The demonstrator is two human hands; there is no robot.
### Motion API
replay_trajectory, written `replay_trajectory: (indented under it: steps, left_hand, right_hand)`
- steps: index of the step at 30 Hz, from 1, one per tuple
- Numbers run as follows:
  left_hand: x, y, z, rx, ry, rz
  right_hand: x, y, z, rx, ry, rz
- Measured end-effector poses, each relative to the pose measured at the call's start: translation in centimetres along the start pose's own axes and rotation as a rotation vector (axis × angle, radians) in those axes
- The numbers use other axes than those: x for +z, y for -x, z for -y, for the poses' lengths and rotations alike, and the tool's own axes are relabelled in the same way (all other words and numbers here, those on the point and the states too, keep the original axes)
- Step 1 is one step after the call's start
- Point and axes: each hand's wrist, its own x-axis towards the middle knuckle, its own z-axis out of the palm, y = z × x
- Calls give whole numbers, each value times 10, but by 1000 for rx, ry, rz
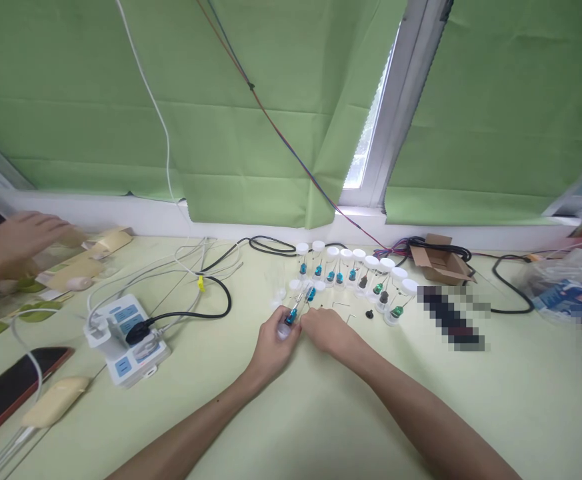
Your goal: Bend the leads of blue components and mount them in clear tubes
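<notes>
Your left hand [272, 340] is curled around a clear vial [284, 329] with a blue part [291, 317] showing at it, front-left of the row of white-capped vials [359, 255]; your right hand [323, 328] is bent in just beside it, its closure and any hold impossible to tell. A slackened left grip could drop the clear vial, and a careless right-hand sweep could scatter the L-shaped rods [351, 316] before the row. The pale table [291, 427] carries a power strip [123, 365] left of the row, with green blinds [271, 153] behind.
</notes>
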Motion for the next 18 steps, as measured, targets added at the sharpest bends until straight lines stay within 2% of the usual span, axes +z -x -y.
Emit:
replay_trajectory:
  steps: [8, 18]
  left_hand:
    - [0, -1, 0, 2, -5, -18]
    - [0, -1, 4, -4, -17, 4]
  right_hand:
    - [2, -3, 5, 36, 21, -14]
    - [3, -5, -5, 0, -19, 3]
